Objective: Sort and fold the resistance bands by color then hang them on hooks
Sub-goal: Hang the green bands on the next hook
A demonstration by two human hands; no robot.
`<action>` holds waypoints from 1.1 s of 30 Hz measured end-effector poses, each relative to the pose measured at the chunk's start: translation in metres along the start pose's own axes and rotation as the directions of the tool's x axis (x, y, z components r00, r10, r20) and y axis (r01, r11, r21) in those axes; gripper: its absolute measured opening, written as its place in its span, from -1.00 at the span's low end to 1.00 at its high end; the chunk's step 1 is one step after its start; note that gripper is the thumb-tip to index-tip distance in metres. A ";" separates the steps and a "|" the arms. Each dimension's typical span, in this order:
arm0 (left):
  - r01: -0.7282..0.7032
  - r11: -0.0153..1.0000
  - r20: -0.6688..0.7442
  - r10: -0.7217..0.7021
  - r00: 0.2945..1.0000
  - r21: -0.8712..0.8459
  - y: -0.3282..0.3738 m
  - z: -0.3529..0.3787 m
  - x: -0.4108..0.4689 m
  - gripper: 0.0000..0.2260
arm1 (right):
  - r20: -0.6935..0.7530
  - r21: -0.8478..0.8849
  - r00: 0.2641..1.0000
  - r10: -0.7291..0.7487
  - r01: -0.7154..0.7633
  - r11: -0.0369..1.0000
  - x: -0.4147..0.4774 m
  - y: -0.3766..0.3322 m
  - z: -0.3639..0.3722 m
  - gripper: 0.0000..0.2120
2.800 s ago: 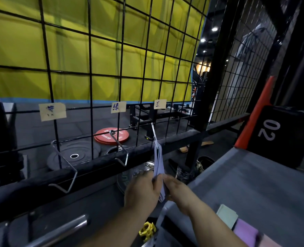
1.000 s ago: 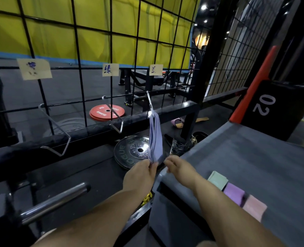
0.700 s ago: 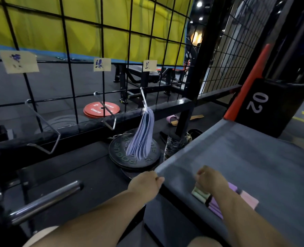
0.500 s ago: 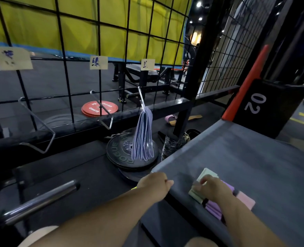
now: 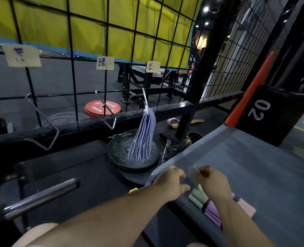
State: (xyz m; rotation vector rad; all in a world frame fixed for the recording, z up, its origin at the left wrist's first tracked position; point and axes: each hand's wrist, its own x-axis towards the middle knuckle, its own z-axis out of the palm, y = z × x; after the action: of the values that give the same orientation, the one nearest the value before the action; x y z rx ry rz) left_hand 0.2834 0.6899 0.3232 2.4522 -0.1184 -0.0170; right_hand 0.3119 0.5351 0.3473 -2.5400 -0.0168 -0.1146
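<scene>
Right hand (image 5: 212,181) pinches pale green flat rubber band (image 5: 193,171), lower centre; left hand (image 5: 172,182) beside, fingers loosely spread, empty. Risk: light pinch slips, fold springs open.

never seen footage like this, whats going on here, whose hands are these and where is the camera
No machine here: a person works with bare hands, filmed by one head-worn camera looking forward and down. The left hand holds nothing beside the right hand, which pinches what looks like a pale green band, blurred. On the grey table lie folded green bands, purple bands and a pink band. Blue-grey bands hang from the right hook on the wire grid; the middle hook and left hook are bare.
</scene>
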 end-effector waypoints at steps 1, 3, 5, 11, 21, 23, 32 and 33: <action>-0.017 1.000 -0.033 0.017 0.999 -0.015 0.002 -0.002 0.000 -0.60 | -0.020 0.067 1.000 -0.014 0.016 0.998 -0.003 -0.005 -0.003 -0.70; -0.045 0.997 -0.091 0.040 0.995 -0.057 0.005 -0.007 0.002 -0.57 | -0.068 0.124 0.997 -0.039 0.048 0.991 -0.004 -0.013 -0.007 -0.77; -0.069 0.994 -0.123 0.058 0.991 -0.086 0.007 -0.012 0.002 -0.59 | -0.087 0.167 0.995 -0.045 0.059 0.984 -0.004 -0.023 -0.011 -0.83; -0.103 0.988 -0.187 0.081 0.979 -0.113 0.008 -0.025 -0.005 -0.69 | -0.028 0.462 0.998 -0.052 0.059 0.885 -0.008 -0.045 -0.016 -0.89; -0.221 0.926 -0.323 0.117 0.939 -0.307 0.005 -0.052 -0.042 -0.86 | 0.126 0.839 0.974 -0.189 -0.003 0.544 -0.022 -0.081 -0.018 -0.70; -0.231 0.899 -0.339 0.100 0.935 -0.371 0.004 -0.062 -0.050 -0.85 | 0.162 0.866 0.946 -0.282 0.001 0.501 -0.026 -0.089 -0.018 -0.51; -0.241 0.876 -0.432 0.041 0.901 -0.419 -0.009 -0.112 -0.090 -0.84 | 0.135 0.902 0.859 -0.494 0.100 0.420 -0.038 -0.125 -0.011 -0.49; -0.226 0.881 -0.431 0.029 0.902 -0.415 -0.011 -0.117 -0.092 -0.82 | 0.126 0.895 0.852 -0.508 0.123 0.428 -0.040 -0.130 -0.011 -0.49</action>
State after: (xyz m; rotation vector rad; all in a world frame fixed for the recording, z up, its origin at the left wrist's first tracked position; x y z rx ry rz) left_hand 0.1973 0.7806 0.4047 1.9177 -0.0799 0.4843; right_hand 0.2667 0.6366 0.4263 -1.4315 -0.5919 0.2114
